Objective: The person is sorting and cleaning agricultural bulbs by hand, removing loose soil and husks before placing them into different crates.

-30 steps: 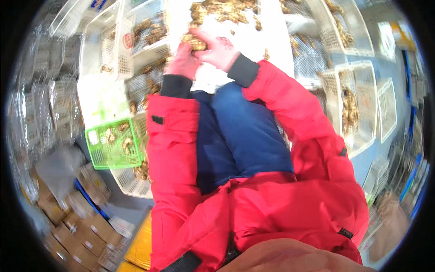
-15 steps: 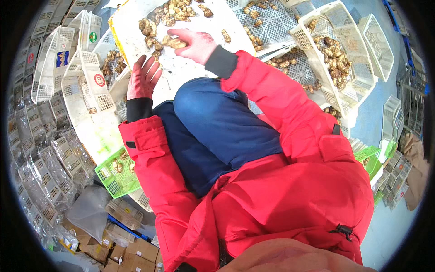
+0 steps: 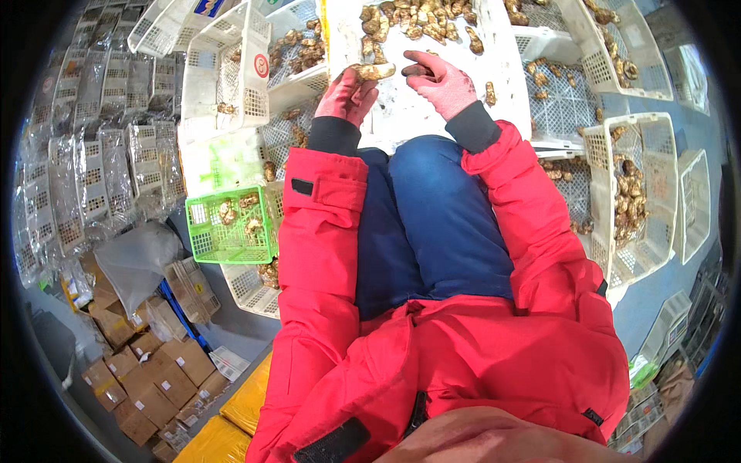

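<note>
A pale, brown-streaked mushroom (image 3: 375, 72) lies sideways in my left hand (image 3: 345, 98), whose gloved fingers are closed around one end of it. My right hand (image 3: 448, 91), in a pink glove with dark, soiled fingertips, is just right of the mushroom's other end. Its fingers are slightly apart and nothing shows between them; part of its palm side is hidden. Beneath both hands is a white, dirt-specked work surface (image 3: 494, 46). Several brown mushrooms (image 3: 421, 17) are heaped at its far side, and a single mushroom (image 3: 490, 94) lies to the right of my right hand.
White crates with mushrooms flank me, one at the left (image 3: 202, 92) and one at the right (image 3: 670, 154). A green basket (image 3: 231, 258) holds several mushrooms at lower left. Cardboard boxes (image 3: 166, 378) and yellow packages (image 3: 251, 397) lie lower down. Stacked crates (image 3: 96, 162) line the far left.
The mushroom has passed from my right hand to my left, which was open before. My right hand has let go. The whole view has turned and shifted, bringing the yellow packages into sight.
</note>
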